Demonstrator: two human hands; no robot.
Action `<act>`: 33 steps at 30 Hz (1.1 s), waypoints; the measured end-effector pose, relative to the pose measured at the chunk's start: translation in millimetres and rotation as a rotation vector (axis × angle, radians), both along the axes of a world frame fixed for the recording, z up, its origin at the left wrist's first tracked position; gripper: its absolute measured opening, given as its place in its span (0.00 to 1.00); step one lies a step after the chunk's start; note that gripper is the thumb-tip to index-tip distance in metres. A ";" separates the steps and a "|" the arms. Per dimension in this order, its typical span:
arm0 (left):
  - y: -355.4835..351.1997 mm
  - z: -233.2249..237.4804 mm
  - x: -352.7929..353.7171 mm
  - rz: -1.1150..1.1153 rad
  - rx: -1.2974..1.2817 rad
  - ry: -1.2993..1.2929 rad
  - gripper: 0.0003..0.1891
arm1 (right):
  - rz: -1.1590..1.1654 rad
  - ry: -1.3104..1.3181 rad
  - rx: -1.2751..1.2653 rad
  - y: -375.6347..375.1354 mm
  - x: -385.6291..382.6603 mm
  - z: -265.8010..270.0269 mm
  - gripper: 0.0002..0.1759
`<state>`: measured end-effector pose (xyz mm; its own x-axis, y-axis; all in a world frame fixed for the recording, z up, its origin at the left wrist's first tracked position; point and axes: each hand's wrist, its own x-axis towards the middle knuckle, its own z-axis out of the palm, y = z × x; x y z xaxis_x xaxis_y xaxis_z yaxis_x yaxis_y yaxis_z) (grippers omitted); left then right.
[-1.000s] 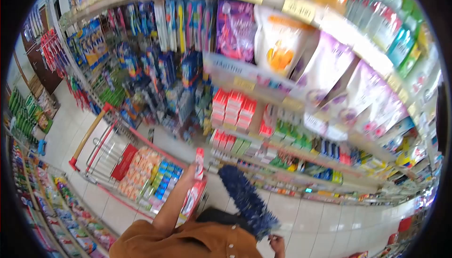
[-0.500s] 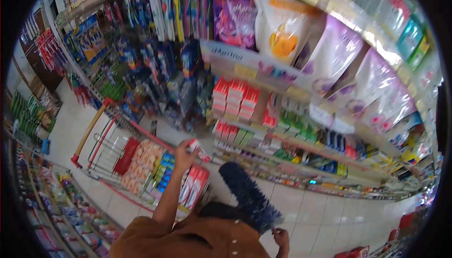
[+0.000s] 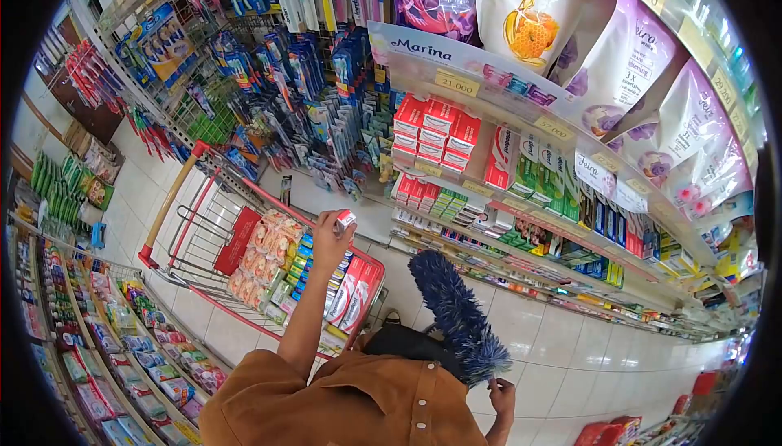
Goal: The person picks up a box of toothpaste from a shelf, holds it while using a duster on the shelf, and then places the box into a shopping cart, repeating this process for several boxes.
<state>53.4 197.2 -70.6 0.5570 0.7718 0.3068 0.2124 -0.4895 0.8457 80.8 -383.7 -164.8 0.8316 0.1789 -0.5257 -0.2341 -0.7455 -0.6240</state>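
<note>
My left hand is closed around a small red-and-white toothpaste box, whose end faces me. It hangs over the far side of the shopping cart, which carries wrapped packs, small coloured boxes and large red-and-white toothpaste boxes. Low on the right, my right hand pinches the handle end of a fluffy blue duster. The duster slants up and left from it, beside my black waist bag. Similar red-and-white toothpaste boxes are stacked on the shelf ahead.
Hanging toothbrushes cover the rack behind the cart. Large pouches line the upper shelf above a Marina sign. Another stocked shelf runs along the left. Tiled floor stretches to the right.
The toothpaste box has turned from lengthwise to nearly end-on in my left hand. The view has shifted, moving the cart and shelves within it. My right hand still holds the duster.
</note>
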 end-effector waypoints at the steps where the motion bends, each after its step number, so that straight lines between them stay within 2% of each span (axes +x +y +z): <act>1: 0.3 1.7 1.3 -0.004 0.081 0.022 0.18 | -0.006 0.017 -0.005 2.1 0.0 4.3 0.16; 3: -1.7 4.0 -1.3 -0.013 0.233 0.082 0.18 | -0.006 0.027 0.001 6.6 -3.5 10.7 0.16; 6: 0.8 -8.4 -1.8 -0.041 0.256 0.171 0.19 | 0.000 -0.026 0.073 10.4 -6.2 10.8 0.18; 10: 14.9 -84.8 -7.0 -0.073 0.160 0.209 0.19 | 0.001 -0.054 0.067 16.4 -13.1 10.4 0.19; 11: 17.7 -94.1 -6.3 -0.079 0.060 0.169 0.19 | -0.005 -0.050 0.064 14.7 -15.6 6.6 0.19; 13: 16.6 -89.4 4.8 -0.097 -0.144 0.092 0.19 | -0.019 -0.044 0.057 17.4 -19.0 10.1 0.19; 14: 17.2 -86.2 10.0 -0.112 -0.266 0.117 0.21 | -0.012 0.035 -0.057 16.3 -18.0 16.2 0.21; 17: 15.8 -72.3 38.0 -0.124 -0.378 -0.076 0.21 | -0.015 0.002 -0.080 5.9 -21.2 3.5 0.22; 18: 17.3 -63.6 47.8 -0.156 -0.325 -0.071 0.23 | -0.028 -0.001 -0.073 7.9 -20.7 6.1 0.21; 21: 20.7 -43.3 80.8 -0.252 -0.604 -0.114 0.25 | -0.055 -0.011 -0.049 13.4 -22.6 15.9 0.20; 25: 29.2 -35.5 130.0 -0.292 -0.431 0.043 0.18 | -0.084 -0.032 -0.001 12.9 -22.9 12.1 0.20; 26: 40.7 -61.5 147.0 -0.290 -0.370 0.046 0.19 | -0.091 -0.033 0.009 10.4 -22.7 8.0 0.20; 29: 47.8 -45.4 170.1 -0.188 -0.154 0.361 0.20 | -0.142 0.002 0.050 5.8 -24.4 1.6 0.19; 33: 55.7 -57.4 184.0 -0.151 -0.133 0.308 0.16 | -0.145 -0.022 0.017 7.4 -32.5 11.1 0.20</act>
